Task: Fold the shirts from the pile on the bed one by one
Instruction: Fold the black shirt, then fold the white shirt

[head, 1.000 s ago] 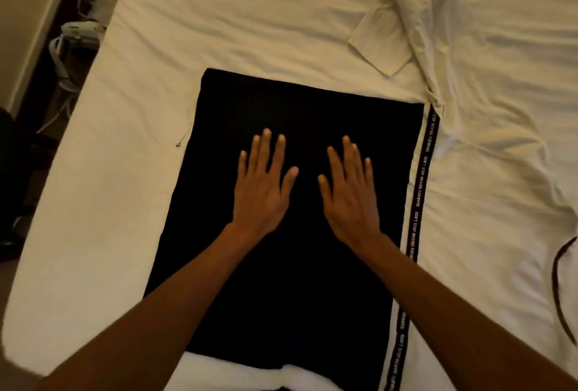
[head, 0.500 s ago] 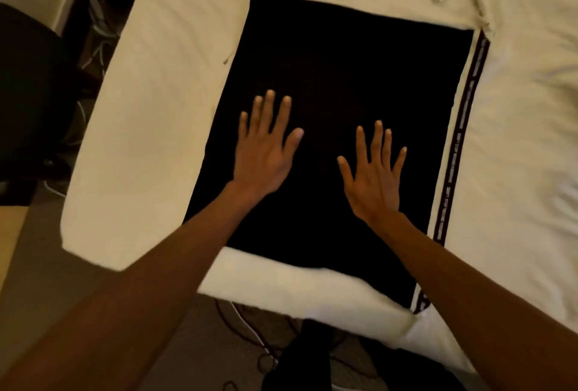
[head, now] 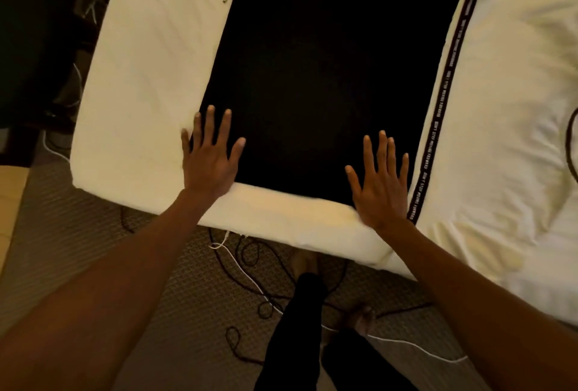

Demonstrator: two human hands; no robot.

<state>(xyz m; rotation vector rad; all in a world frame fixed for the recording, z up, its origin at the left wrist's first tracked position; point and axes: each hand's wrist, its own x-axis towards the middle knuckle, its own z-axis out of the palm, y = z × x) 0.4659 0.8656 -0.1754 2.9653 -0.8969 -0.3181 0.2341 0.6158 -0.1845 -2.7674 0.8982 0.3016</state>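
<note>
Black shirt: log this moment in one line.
black shirt: flat on bed | left hand: open, on near-left corner | right hand: open, on near-right corner

- shirt (head: 328,77): solid black
- strip (head: 444,93) at its right edge: black, repeating white lettering
- bed sheet (head: 140,77): plain cream-white
- floor mat (head: 175,312): grey-brown, fine grid weave
- white cable (head: 237,265), dark cables (head: 406,309) on the mat
- trousers (head: 300,328): black

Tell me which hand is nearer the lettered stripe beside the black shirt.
Right. The right hand lies flat on the near corner of the black shirt, close beside the lettered stripe; the left hand rests at the opposite edge, across the shirt.
</note>
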